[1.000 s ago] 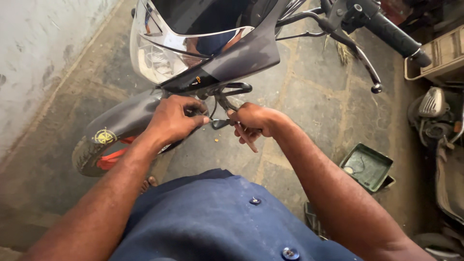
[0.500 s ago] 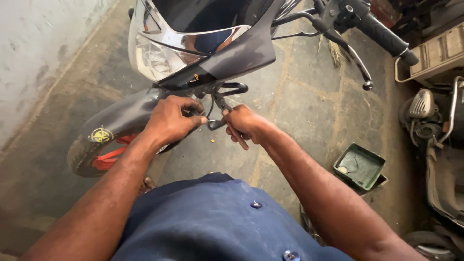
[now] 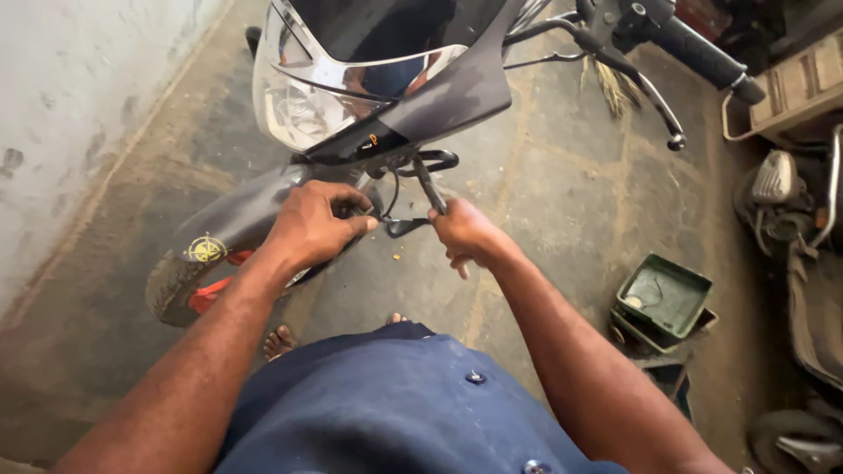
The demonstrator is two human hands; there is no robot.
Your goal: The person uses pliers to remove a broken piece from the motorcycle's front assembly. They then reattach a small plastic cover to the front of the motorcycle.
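Right hand [image 3: 465, 235] round a thin, perhaps metal tool [image 3: 430, 186] under glossy fairing [image 3: 439, 96]

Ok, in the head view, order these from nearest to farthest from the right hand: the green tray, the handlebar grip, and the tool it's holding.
1. Tool: held in the right hand, under the headlight.
2. Green tray: on the floor, to the right.
3. Handlebar grip: upper right, farthest.

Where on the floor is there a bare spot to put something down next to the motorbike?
Bare floor lies between the right hand and the green tray, under the handlebar. Another strip runs between the wall and the front wheel. The right edge is crowded with parts. Both hands work under the headlight.
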